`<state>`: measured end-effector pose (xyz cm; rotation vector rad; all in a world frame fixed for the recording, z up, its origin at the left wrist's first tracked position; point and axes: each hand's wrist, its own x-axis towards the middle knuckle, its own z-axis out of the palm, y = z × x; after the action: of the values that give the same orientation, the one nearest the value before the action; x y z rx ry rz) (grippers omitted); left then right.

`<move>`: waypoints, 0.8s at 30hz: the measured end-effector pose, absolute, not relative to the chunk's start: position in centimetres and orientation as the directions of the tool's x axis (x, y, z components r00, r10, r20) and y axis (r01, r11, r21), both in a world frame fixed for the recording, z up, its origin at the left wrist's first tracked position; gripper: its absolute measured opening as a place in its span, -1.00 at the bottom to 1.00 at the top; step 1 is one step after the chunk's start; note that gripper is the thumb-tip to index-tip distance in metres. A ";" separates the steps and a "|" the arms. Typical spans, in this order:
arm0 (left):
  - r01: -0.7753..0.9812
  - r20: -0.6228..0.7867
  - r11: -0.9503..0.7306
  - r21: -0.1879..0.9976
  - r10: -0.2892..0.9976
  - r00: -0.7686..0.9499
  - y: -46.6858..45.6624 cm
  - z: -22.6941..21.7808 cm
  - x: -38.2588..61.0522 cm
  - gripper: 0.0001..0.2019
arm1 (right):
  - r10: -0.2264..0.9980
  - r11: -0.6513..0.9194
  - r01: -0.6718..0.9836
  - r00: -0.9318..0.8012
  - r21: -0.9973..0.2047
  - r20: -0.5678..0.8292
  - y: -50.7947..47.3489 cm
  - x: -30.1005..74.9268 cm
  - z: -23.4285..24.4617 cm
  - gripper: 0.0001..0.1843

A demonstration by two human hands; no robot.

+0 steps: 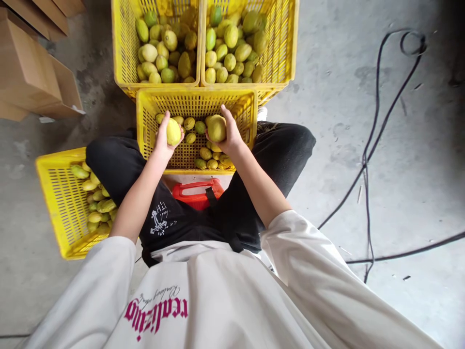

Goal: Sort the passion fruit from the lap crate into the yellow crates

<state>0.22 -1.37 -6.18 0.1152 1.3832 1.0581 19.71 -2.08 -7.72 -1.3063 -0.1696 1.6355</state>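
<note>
My left hand (162, 139) is closed around a smooth yellow oval fruit (173, 132), lemon-like in shape, with the thumb along its side. In my right hand (231, 135) sits a rounder, olive-yellow fruit (217, 128), the fingers curled under it. Both hands are above a yellow slatted crate (143, 138) between my knees. Several smaller yellow-green fruits (205, 153) lie on the crate's bottom, mostly at the far side and the near right. My palms and parts of the fruits' undersides are hidden.
Beyond stand two yellow crates (203, 58) with many yellow and green fruits. Another fruit crate (54, 203) is by my left knee. A red plastic thing with a handle (196, 194) lies between my legs. Cardboard boxes (31, 63) stand far left; black cable (378, 116) runs over the floor.
</note>
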 end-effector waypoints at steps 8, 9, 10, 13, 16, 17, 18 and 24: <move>-0.558 -0.754 0.556 0.617 0.620 -0.216 -1.9 -5.8 0.3 -0.75 | 0.705 -0.491 -0.615 0.135 -0.617 -0.696 -2.0 19.6 -8.3 -0.36; -0.573 -0.769 0.555 0.603 0.595 -0.232 -1.9 -5.3 0.5 -0.79 | 0.695 -0.495 -0.623 0.136 -0.606 -0.706 -1.9 19.8 -8.6 -0.37; -0.592 -0.787 0.558 0.581 0.571 -0.235 -2.0 -4.7 0.7 -0.79 | 0.685 -0.495 -0.633 0.137 -0.595 -0.715 -1.8 19.9 -9.0 -0.39; -0.647 -0.835 0.590 0.484 0.532 -0.140 -2.1 -3.4 1.3 -0.69 | 0.663 -0.480 -0.663 0.156 -0.575 -0.732 -1.6 20.1 -9.3 -0.45; -0.666 -0.857 0.626 0.405 0.513 -0.038 -2.1 -3.2 1.4 -0.66 | 0.629 -0.487 -0.664 0.185 -0.567 -0.755 -1.5 20.1 -8.4 -0.49; -0.663 -0.862 0.637 0.395 0.506 -0.027 -2.1 -3.4 1.4 -0.66 | 0.607 -0.495 -0.670 0.189 -0.554 -0.772 -1.5 20.0 -7.8 -0.51; -0.655 -0.866 0.647 0.390 0.500 -0.022 -2.1 -3.5 1.3 -0.64 | 0.584 -0.501 -0.682 0.188 -0.533 -0.790 -1.6 20.0 -7.3 -0.54; -0.585 -0.869 0.690 0.426 0.493 -0.050 -1.8 -4.1 0.7 -0.49 | 0.516 -0.450 -0.779 0.172 -0.436 -0.839 -1.8 19.7 -4.5 -0.68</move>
<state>0.66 -1.80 -4.07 -0.0844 1.3641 0.8764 19.75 -1.75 -4.53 -1.3705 0.2782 1.5231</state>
